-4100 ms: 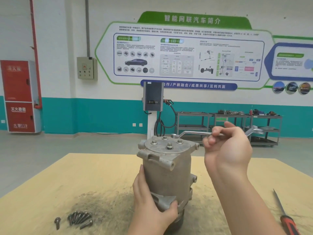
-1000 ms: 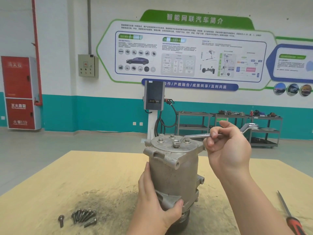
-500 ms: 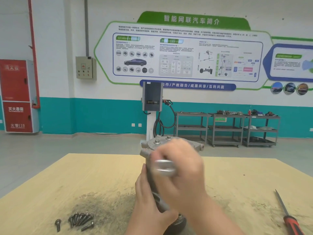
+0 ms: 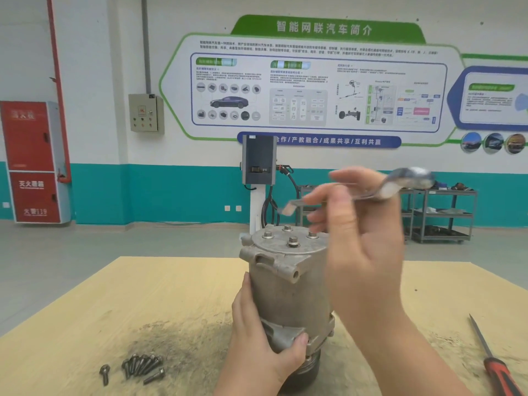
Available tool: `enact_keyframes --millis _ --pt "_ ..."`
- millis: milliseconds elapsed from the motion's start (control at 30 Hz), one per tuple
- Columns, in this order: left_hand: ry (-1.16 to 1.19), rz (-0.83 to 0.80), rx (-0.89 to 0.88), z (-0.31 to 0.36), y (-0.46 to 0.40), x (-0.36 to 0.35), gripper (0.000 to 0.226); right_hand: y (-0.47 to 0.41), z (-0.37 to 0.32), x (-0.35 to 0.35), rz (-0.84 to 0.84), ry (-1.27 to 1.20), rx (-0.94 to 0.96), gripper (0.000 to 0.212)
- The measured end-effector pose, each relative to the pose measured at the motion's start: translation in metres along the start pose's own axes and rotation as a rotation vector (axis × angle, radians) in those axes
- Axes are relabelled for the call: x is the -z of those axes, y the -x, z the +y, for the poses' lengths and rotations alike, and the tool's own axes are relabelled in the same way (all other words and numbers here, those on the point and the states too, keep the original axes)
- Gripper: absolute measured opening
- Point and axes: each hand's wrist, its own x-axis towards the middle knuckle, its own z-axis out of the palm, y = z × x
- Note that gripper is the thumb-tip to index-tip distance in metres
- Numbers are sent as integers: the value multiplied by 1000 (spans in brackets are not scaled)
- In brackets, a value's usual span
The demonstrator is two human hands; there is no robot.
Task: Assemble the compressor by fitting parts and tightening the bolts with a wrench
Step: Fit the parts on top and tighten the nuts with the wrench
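Your right hand (image 4: 363, 241) and the wrench (image 4: 400, 184) it carries are smeared by motion, so you cannot tell how the grip sits on the handle. That hand covers the compressor's (image 4: 288, 281) right side. Your left hand (image 4: 263, 344) hides its lower left, and the bottom edge cuts off its base. The screwdriver's (image 4: 494, 364) handle runs off the lower right corner.

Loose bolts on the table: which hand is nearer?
Left. The left hand grips the compressor just right of the bolts; the right hand is raised with the wrench.
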Motion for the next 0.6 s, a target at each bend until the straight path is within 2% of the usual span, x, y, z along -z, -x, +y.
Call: enact_keyframes --millis 33,100,167,233,333,500,600 --pt "-46 -55 -97 -1 11 -24 107 -4 2 4 104 -109 -115 16" --pt "-100 -25 -73 -2 3 -16 107 -12 11 13 303 -300 -361 20" --pt "-88 -36 -135 2 14 -22 108 -18 24 20 411 -405 -581 21" --pt "-69 -12 -125 -3 10 -21 108 -19 35 23 457 -429 -724 21" --pt "-69 -2 -141 -2 10 -19 108 -18 44 24 486 -404 -782 20" --pt "-65 -13 -126 -2 10 -19 107 -21 49 32 509 -343 -700 22" --pt "-74 -17 -107 3 11 -18 107 -23 52 35 492 -353 -732 21"
